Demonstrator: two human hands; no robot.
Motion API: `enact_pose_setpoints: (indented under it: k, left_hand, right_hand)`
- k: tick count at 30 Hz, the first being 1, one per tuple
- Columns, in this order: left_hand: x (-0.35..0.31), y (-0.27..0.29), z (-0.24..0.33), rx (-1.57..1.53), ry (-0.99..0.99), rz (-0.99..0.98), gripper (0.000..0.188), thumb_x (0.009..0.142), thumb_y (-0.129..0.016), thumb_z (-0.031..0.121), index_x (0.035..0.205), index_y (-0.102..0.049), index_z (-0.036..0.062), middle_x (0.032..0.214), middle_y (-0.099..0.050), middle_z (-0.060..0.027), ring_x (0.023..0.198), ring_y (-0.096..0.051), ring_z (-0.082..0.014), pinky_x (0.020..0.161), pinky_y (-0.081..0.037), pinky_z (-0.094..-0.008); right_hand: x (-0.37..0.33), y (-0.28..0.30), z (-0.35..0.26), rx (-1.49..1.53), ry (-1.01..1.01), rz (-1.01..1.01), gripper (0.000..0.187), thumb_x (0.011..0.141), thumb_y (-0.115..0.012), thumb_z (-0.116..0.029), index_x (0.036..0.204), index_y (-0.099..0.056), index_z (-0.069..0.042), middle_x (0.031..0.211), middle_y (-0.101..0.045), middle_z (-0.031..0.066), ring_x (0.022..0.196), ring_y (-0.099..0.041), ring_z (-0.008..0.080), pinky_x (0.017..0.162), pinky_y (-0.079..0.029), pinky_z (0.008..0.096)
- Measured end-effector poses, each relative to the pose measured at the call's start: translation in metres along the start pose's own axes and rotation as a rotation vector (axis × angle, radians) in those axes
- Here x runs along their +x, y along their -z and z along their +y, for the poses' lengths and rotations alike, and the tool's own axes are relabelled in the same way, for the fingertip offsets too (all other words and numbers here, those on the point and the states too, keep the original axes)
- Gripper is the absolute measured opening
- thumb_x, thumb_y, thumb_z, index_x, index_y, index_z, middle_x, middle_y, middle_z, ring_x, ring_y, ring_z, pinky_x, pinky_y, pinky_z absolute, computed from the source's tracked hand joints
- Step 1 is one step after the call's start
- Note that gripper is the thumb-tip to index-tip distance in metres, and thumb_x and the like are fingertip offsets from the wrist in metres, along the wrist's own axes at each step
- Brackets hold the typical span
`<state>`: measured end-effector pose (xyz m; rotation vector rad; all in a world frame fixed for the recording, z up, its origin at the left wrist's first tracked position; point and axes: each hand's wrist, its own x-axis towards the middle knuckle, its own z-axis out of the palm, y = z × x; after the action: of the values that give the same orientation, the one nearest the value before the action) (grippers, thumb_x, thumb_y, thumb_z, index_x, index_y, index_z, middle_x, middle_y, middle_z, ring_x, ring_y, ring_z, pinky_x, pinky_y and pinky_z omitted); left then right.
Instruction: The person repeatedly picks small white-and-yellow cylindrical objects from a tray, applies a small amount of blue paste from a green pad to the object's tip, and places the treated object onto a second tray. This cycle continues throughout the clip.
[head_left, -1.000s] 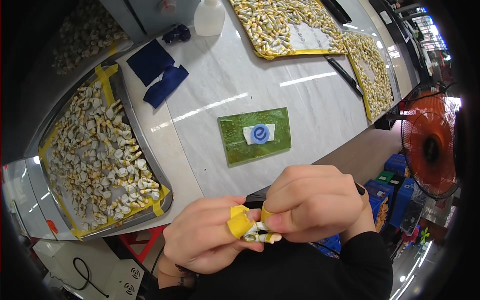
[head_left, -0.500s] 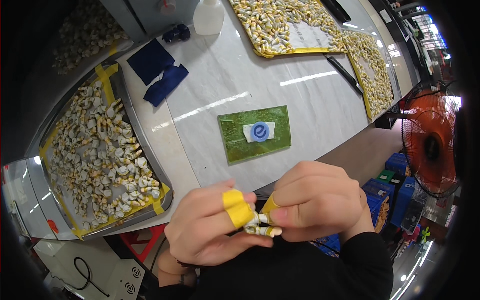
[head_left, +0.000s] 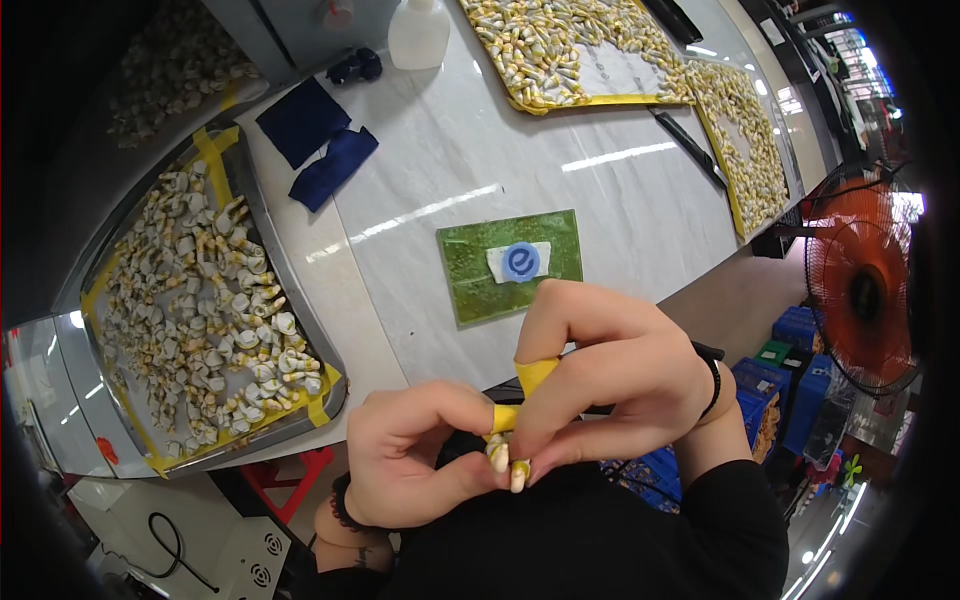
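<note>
In front of my body, above the table's near edge, both hands meet over small white-and-yellow figurine parts (head_left: pixel 498 455). Two rounded, peach-tipped ends poke out below my fingers; the rest is covered. My left hand (head_left: pixel 405 460) is closed in a pinch on one part, with yellow tape round its index finger. Thumb and fingers of my right hand (head_left: pixel 620 375) pinch the part beside it (head_left: pixel 519 475), and this hand also wears yellow tape on a finger. Beyond them lies a green translucent pad (head_left: pixel 465 290) carrying a white patch and a round blue disc (head_left: pixel 520 262).
A tray (head_left: pixel 325 375) edged in yellow tape, full of similar parts, sits left. More filled trays (head_left: pixel 600 100) stand far right, beside a black strip (head_left: pixel 690 150). Blue cloths (head_left: pixel 335 168) and a white bottle (head_left: pixel 419 35) lie at the back. An orange fan (head_left: pixel 865 290) is right.
My right hand has turned, its knuckles lifting toward the pad, and its fingers have shifted onto the parts. My left fingers have curled differently, and the parts now point downward.
</note>
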<state>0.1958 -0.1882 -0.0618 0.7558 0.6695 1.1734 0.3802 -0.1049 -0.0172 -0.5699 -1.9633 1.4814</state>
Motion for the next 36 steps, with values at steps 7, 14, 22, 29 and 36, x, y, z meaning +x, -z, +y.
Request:
enact_pose_setpoints:
  k: [7,14,22,29,36]
  left_hand:
    - [0.0027,0.001,0.0067,0.04,0.097,-0.108,0.017,0.077,-0.072,0.004,0.087,-0.062,-0.0047,0.081,-0.066,-0.0103,0.074,-0.063,-0.0123,0.067,-0.048,-0.0226]
    - [0.0046,0.0016,0.0072,0.045,0.107,-0.13,0.017,0.078,-0.071,0.004,0.088,-0.061,-0.0052,0.082,-0.066,-0.0096,0.075,-0.063,-0.0114,0.067,-0.048,-0.0219]
    - [0.0069,0.0004,0.0081,-0.085,0.161,-0.124,0.017,0.08,-0.07,0.005,0.09,-0.061,-0.0049,0.085,-0.066,-0.0082,0.078,-0.063,-0.0113,0.071,-0.05,-0.0232]
    - [0.005,-0.0019,0.0054,-0.038,0.159,-0.124,0.016,0.079,-0.07,0.002,0.091,-0.061,-0.0053,0.086,-0.067,-0.0093,0.08,-0.064,-0.0121,0.072,-0.051,-0.0233]
    - [0.0041,-0.0029,0.0057,0.063,0.139,-0.133,0.016,0.08,-0.07,0.004,0.09,-0.061,-0.0049,0.085,-0.067,-0.0096,0.079,-0.064,-0.0115,0.07,-0.051,-0.0222]
  right_hand:
    - [0.0003,0.0014,-0.0031,0.009,-0.016,-0.095,0.015,0.067,-0.079,-0.013,0.075,-0.067,-0.007,0.075,-0.053,0.0038,0.065,-0.05,0.0178,0.054,-0.038,0.0266]
    - [0.0006,0.0026,-0.0014,-0.033,0.033,-0.094,0.016,0.067,-0.079,-0.014,0.074,-0.067,-0.007,0.074,-0.054,0.0033,0.063,-0.05,0.0172,0.053,-0.037,0.0265]
    - [-0.0046,0.0076,-0.0034,0.173,-0.153,-0.153,0.013,0.076,-0.072,-0.009,0.085,-0.062,-0.006,0.082,-0.05,0.0049,0.073,-0.052,0.0198,0.064,-0.041,0.0285]
    - [-0.0064,0.0024,-0.0017,0.074,-0.073,-0.102,0.016,0.068,-0.078,-0.009,0.076,-0.065,-0.004,0.076,-0.053,0.0042,0.066,-0.05,0.017,0.055,-0.039,0.026]
    - [-0.0062,0.003,-0.0023,0.06,-0.065,-0.129,0.017,0.069,-0.077,-0.01,0.076,-0.063,-0.005,0.076,-0.052,0.0042,0.067,-0.049,0.0182,0.056,-0.039,0.0266]
